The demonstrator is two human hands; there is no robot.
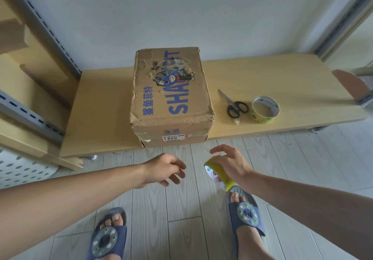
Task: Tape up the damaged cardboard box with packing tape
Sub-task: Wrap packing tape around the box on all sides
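Item 1: white perforated panel [20, 171], far left, by the floor.

Item 2: low wooden board [96, 114] against the wall, bearing items 4, 7 and 8.

Item 3: left hand [161, 169], over the floor in front of the board, fingers loose and spread, holding nothing.

Item 4: cardboard box [171, 98], brown, blue lettering on top, standing on the board near its front edge. Edges are torn and crumpled, and there is old clear tape on the top and the front face.

Item 5: right hand [232, 165], just right of the left hand and below the box's front, fingers curled over item 6.

Item 6: tape roll [220, 174], yellow, gripped in the right hand, apart from the box.

Item 7: scissors [235, 106], black handles, lying on the board right of the box.

Item 8: second tape roll [265, 109], yellow-green, lying flat just beside the scissors.

Item 9: 2 blue slippers [107, 237] on the plank floor.
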